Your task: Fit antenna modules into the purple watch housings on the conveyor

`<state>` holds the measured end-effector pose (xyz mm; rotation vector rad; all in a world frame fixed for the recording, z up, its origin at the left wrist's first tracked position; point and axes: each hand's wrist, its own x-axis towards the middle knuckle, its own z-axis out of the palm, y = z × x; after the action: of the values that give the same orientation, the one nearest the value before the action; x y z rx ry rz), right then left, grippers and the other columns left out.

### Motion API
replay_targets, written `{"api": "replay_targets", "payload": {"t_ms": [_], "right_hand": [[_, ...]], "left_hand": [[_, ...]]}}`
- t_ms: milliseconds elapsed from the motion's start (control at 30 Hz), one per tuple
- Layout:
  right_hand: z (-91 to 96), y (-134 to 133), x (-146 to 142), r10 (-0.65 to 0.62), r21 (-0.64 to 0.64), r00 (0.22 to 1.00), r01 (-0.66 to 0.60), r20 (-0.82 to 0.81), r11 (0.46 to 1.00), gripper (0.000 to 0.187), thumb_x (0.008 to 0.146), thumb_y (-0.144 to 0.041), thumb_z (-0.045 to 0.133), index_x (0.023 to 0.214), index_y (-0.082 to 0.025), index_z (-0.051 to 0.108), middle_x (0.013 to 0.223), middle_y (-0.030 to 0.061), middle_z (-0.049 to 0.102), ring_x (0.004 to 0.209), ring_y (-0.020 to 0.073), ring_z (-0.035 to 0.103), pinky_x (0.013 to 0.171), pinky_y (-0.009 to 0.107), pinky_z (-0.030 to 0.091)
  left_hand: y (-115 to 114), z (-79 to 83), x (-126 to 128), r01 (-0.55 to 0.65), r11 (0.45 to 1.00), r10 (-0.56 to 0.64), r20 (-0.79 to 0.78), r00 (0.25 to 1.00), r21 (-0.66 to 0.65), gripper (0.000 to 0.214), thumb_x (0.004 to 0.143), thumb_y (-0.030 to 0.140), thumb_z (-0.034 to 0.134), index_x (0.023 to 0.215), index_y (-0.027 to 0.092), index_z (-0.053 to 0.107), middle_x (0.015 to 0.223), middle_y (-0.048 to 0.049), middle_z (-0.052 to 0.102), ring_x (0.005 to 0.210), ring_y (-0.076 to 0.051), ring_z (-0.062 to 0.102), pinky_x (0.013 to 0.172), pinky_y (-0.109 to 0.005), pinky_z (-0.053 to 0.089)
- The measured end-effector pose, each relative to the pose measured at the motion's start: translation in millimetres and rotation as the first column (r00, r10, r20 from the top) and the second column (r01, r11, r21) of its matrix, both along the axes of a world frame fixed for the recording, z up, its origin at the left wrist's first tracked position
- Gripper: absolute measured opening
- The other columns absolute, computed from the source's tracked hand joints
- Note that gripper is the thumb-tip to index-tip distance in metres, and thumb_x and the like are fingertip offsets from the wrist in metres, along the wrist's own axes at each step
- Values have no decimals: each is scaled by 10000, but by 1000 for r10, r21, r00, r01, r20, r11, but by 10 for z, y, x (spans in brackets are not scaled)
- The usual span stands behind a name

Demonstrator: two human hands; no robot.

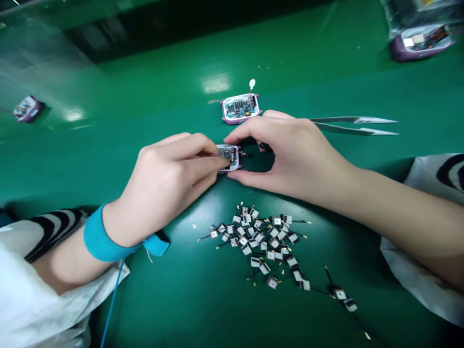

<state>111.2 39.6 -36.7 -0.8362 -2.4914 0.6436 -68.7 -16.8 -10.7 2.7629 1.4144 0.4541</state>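
Note:
An open watch case (234, 153) with a purple rim and a circuit board lies at the centre, its left part hidden by fingers. My left hand (172, 171) is closed at that side, a fingertip pressing on the board. From the right, the thumb and index finger of my right hand (292, 147) grip the top and bottom edges of the case. Tweezers (366, 120) are tucked in the same hand, tips pointing right. Just beyond stands a second open watch case (241, 108) with a white disc on a wire. Nearer me is a pile of small antenna modules (250, 234) with black leads.
Two more open watch cases sit apart, one purple case (29, 108) at far left and another purple case (420, 46) at top right beside a clear plastic bag (416, 14). A blue wrist strap (103, 237) with a trailing cord (113, 299) circles my left wrist. The mat (174, 299) is green.

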Motion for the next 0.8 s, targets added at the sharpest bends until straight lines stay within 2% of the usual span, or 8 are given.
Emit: {"api": "replay_targets", "payload": {"t_ms": [500,600,700,767,800], "right_hand": [[1,-1,3,-8,8,1000,8,-5,1000,277,681,-316,633,924,-218,545,890,-16,602,837,171,552,761,336,460],[-1,0,17,11,-18,1000,-11,-2,1000,331,693,-347,624,978,-223,512,946,-6,583,880,178,545,782,348,459],[-2,11,57,12,-50,999,-15,-52,999,267,794,-337,507,1026,-209,469,1053,27,534,989,177,512,850,355,442],[1,26,94,-22,-47,995,18,-92,999,167,863,-270,381,978,-205,482,1063,31,510,1059,162,475,909,361,411],[7,34,114,-40,-36,993,36,-107,999,173,877,-232,338,940,-202,496,1048,30,508,1072,153,465,931,363,397]], "left_hand": [[-6,-4,3,-25,1000,25,-4,1000,2,150,839,207,475,848,216,624,864,-3,618,760,-143,575,637,-258,456],[1,-6,-11,6,1000,-6,-4,1000,21,147,835,200,481,845,211,627,852,-6,619,743,-139,569,622,-249,449],[6,-5,-16,21,1000,-21,5,1000,20,160,840,202,470,836,201,629,840,-14,617,737,-140,564,625,-251,452],[7,-6,-11,9,1000,-9,4,1000,10,164,841,204,468,837,205,632,841,-16,616,742,-144,565,635,-256,457],[7,-8,-8,8,1000,-8,4,1000,14,163,839,204,471,838,208,634,842,-16,617,742,-146,567,636,-257,458]]}}
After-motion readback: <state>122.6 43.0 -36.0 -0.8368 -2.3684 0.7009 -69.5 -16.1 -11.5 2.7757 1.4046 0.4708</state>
